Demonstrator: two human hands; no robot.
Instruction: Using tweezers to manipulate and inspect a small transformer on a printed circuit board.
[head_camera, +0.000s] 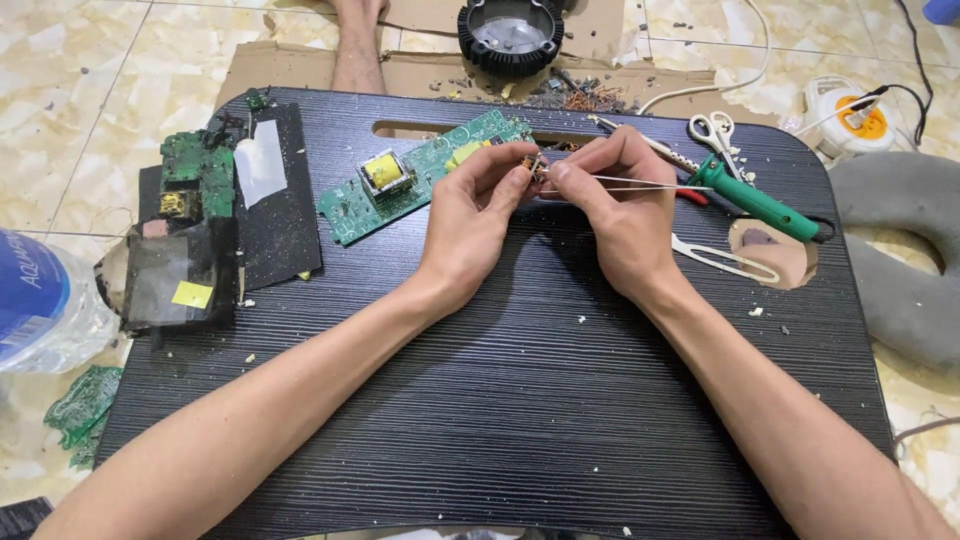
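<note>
My left hand (470, 215) pinches a small copper-wound part (530, 165) just right of a long green circuit board (420, 175) that carries a yellow transformer (383, 170). My right hand (620, 205) meets it from the right, fingertips on the same small part, with a thin metal wire or tweezer arm (640, 182) running out to the right between its fingers. Both hands hover over the black ribbed lap tray (520, 380).
A green-handled soldering iron (755, 198), white scissors (712, 128) and white tweezers (725, 260) lie right of my hands. Another green board on black plates (200, 220) sits at the left. A water bottle (40, 300), grey cushion (900, 260), black round part (510, 35) and a bare foot (358, 40) surround the tray.
</note>
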